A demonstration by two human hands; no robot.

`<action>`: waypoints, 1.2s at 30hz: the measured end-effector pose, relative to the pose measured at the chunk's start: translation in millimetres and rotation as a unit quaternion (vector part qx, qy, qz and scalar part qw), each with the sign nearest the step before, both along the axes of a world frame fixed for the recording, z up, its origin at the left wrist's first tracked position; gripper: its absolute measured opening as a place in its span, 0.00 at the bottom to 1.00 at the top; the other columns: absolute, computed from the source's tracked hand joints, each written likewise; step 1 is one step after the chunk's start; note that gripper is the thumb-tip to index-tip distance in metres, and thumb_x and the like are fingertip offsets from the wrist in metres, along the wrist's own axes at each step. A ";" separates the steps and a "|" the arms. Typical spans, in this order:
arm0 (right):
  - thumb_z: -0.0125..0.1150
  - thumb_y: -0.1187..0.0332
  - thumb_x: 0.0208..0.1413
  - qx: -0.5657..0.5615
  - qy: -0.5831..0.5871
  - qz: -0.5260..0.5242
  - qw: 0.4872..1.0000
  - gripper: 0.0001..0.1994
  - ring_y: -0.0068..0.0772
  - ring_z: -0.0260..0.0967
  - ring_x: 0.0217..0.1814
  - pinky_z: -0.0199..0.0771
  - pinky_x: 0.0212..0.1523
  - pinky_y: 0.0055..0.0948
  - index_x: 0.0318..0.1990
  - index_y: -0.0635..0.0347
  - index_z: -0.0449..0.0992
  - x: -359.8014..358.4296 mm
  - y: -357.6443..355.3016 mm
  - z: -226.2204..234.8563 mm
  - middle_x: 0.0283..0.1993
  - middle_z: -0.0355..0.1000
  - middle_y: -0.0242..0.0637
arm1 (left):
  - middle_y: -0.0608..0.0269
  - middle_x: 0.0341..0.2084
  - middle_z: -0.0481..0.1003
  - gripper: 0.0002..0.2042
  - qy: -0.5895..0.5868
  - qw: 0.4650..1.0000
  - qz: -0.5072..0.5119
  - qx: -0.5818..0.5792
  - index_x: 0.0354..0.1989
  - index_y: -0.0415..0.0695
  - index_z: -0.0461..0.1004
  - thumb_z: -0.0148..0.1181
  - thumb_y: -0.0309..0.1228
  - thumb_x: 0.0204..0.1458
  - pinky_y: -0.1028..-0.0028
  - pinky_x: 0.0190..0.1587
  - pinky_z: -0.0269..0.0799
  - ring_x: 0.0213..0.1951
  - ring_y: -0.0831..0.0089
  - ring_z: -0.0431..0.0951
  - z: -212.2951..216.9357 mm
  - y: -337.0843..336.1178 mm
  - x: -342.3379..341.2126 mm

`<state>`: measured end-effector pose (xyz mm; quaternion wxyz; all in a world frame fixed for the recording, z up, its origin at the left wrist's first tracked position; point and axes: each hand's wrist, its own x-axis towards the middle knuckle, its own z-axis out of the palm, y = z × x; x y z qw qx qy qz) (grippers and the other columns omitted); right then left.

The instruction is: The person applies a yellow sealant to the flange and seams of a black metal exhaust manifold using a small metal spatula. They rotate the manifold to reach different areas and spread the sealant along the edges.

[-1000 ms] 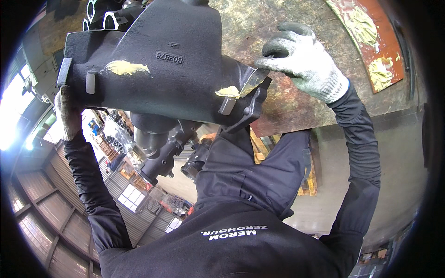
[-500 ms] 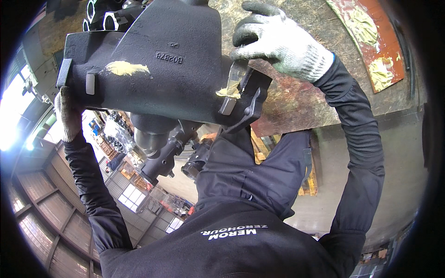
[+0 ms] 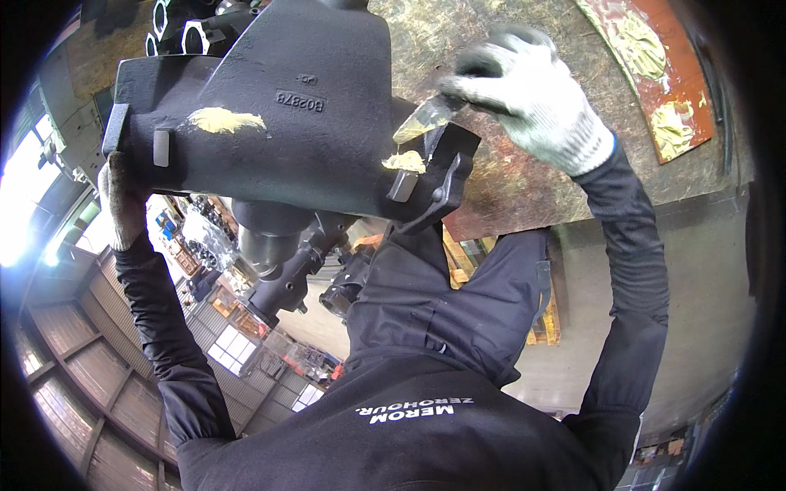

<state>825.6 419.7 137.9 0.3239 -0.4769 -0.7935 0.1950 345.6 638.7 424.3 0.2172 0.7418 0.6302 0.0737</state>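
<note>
Two gloved hands flank a large black casting, the landmark for everything else here. At its right end, the thumb and fingers of the right hand pinch a small, flat scraper; the fingers are slightly blurred. The scraper's blade carries a yellowish film and slants down over the casting's right end, its tip just above a smear of pale yellow paste; whether the blade touches the casting I cannot tell. At the casting's left end, the left hand lies against the edge; most of its fingers are hidden, so I cannot tell whether they clench it or only rest there.

A longer yellow patch sits on the casting's face, left of the middle. To the right of the casting spreads a stained worktable, and on it, well apart from the casting, lies a reddish-brown board bearing two thick spreads of the same-coloured paste. Dark parts with bright-rimmed openings stand beyond the casting's upper left. Below the casting are more black parts, the wearer's dark trousers and, beside these, yellowish wooden slats.
</note>
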 end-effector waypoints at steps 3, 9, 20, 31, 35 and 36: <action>0.68 0.70 0.55 -0.045 0.032 -0.038 0.998 0.20 0.45 0.73 0.52 0.72 0.53 0.42 0.57 0.52 0.80 3.3 -28.6 15.7 0.51 0.76 0.36 | 0.76 0.20 0.66 0.20 -0.027 0.999 0.023 -0.023 0.31 0.49 0.72 0.56 0.51 0.68 0.81 0.23 0.62 0.21 0.84 0.67 -0.9 -8.4 11.2; 0.67 0.71 0.55 -0.188 0.090 -0.141 0.968 0.20 0.47 0.75 0.45 0.77 0.45 0.39 0.57 0.57 0.80 -23.6 -85.6 45.7 0.46 0.76 0.41 | 0.77 0.21 0.66 0.21 -0.002 0.999 0.021 -0.030 0.31 0.47 0.73 0.55 0.52 0.68 0.80 0.24 0.59 0.22 0.84 0.65 0.7 -16.7 32.0; 0.68 0.70 0.56 -0.272 0.147 -0.219 0.925 0.15 0.50 0.77 0.41 0.79 0.41 0.40 0.51 0.62 0.79 -53.2 -121.2 72.3 0.43 0.75 0.44 | 0.76 0.18 0.63 0.23 -0.027 0.996 0.068 -0.046 0.27 0.48 0.70 0.55 0.55 0.67 0.77 0.23 0.50 0.20 0.83 0.60 5.8 -23.1 48.0; 0.64 0.62 0.61 -0.304 0.099 -0.207 0.925 0.17 0.43 0.77 0.38 0.80 0.34 0.36 0.55 0.56 0.78 -62.2 -130.9 91.2 0.39 0.72 0.41 | 0.76 0.21 0.64 0.22 -0.037 0.996 0.070 -0.049 0.32 0.46 0.72 0.53 0.53 0.68 0.77 0.27 0.51 0.23 0.84 0.60 2.6 -28.9 56.5; 0.64 0.63 0.61 -0.287 0.104 -0.226 0.925 0.17 0.44 0.77 0.38 0.80 0.34 0.37 0.55 0.57 0.78 -60.4 -130.1 94.8 0.39 0.72 0.41 | 0.76 0.24 0.68 0.21 -0.059 0.995 0.065 -0.040 0.38 0.43 0.76 0.53 0.50 0.69 0.78 0.28 0.54 0.25 0.84 0.62 2.4 -30.1 57.7; 0.64 0.63 0.61 -0.270 0.101 -0.232 0.929 0.17 0.44 0.76 0.38 0.80 0.34 0.37 0.54 0.57 0.78 -61.7 -128.3 93.5 0.38 0.72 0.41 | 0.77 0.25 0.70 0.20 -0.062 0.996 0.043 -0.053 0.42 0.41 0.78 0.54 0.48 0.69 0.79 0.28 0.54 0.26 0.85 0.63 3.7 -29.4 59.7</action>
